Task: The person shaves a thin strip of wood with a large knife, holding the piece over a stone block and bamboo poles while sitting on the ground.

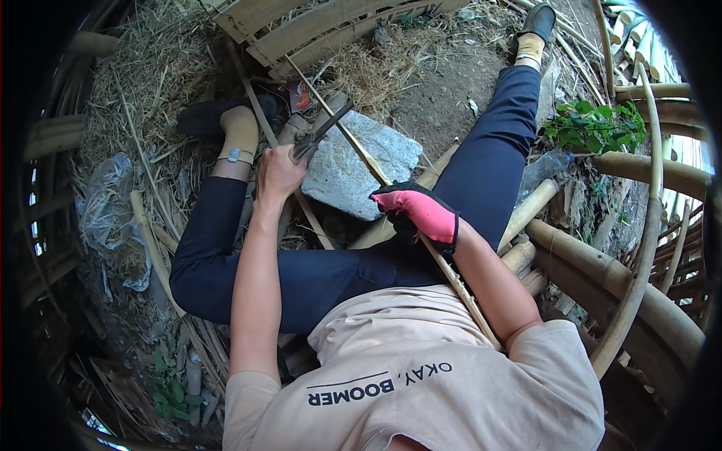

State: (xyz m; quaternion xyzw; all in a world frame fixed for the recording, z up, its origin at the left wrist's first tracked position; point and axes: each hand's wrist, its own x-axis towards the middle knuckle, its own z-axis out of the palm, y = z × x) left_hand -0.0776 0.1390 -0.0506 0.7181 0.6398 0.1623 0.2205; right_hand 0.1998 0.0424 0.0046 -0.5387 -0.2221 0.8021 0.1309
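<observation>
My left hand [280,177], bare, is closed round the handle of a dark-bladed knife [325,131]. The blade slants up to the right over a grey stone block [374,154], and its tip end lies close to a long bamboo strip [342,126]. In a pink and black glove, my right hand [421,212] grips that strip near its middle, beside the stone. The strip runs from the wooden crate past the stone, through the glove and back along my right side. The handle is mostly hidden by my fingers.
My outstretched legs [489,143] flank the stone. A slatted wooden crate [331,34] stands at the far side, with straw [368,71] before it. Thick bamboo poles [624,282] lie to the right, near a leafy plant [598,126]. Clear plastic [116,218] lies left.
</observation>
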